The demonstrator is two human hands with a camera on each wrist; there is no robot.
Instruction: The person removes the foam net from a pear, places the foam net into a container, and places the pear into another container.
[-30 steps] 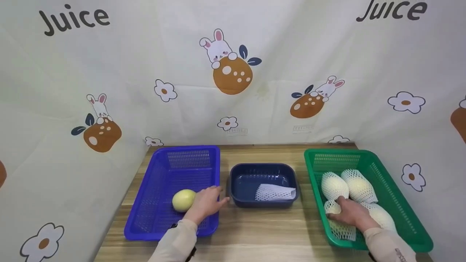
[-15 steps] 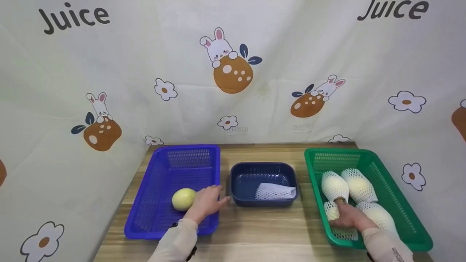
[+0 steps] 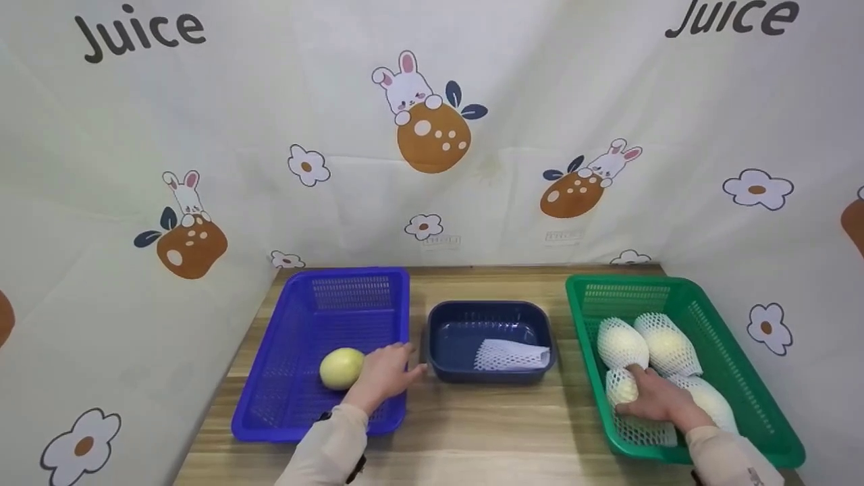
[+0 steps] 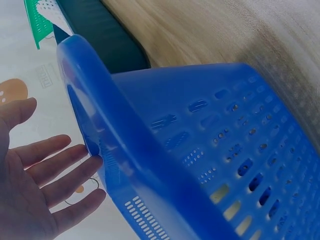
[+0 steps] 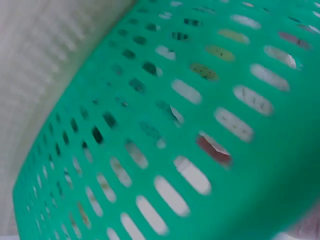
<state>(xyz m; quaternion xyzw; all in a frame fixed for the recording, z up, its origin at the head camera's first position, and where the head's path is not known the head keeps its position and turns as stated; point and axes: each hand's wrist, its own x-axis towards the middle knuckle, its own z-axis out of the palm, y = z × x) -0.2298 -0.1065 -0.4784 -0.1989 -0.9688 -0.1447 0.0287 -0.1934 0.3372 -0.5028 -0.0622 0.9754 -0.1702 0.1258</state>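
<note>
My left hand (image 3: 388, 371) reaches over the right rim of the blue basket (image 3: 253, 378), its fingers spread and holding nothing. Beside its wrist lies a bare, round, pale yellow fruit (image 3: 341, 369) in that basket. In the left wrist view the fingers (image 4: 65, 175) come up to the blue rim. My right hand (image 3: 655, 397) is inside the green basket (image 3: 756, 378), thumb and fingers spread around the near-left netted fruit (image 3: 621, 386). That fruit wears a white foam net and is partly covered by the hand. The right wrist view shows mostly the basket's slotted wall (image 5: 150, 150).
Between the baskets stands a dark blue tub (image 3: 466, 337) with a white foam net sleeve (image 3: 511, 356) inside. Several other netted fruits (image 3: 665, 344) lie close around the right hand. A printed cloth (image 3: 499, 202) hangs behind the wooden table (image 3: 486, 432).
My right hand dipped lower over the near-left netted fruit, then shifted slightly right; the net's lower end moved right with it. The left hand stayed where it was.
</note>
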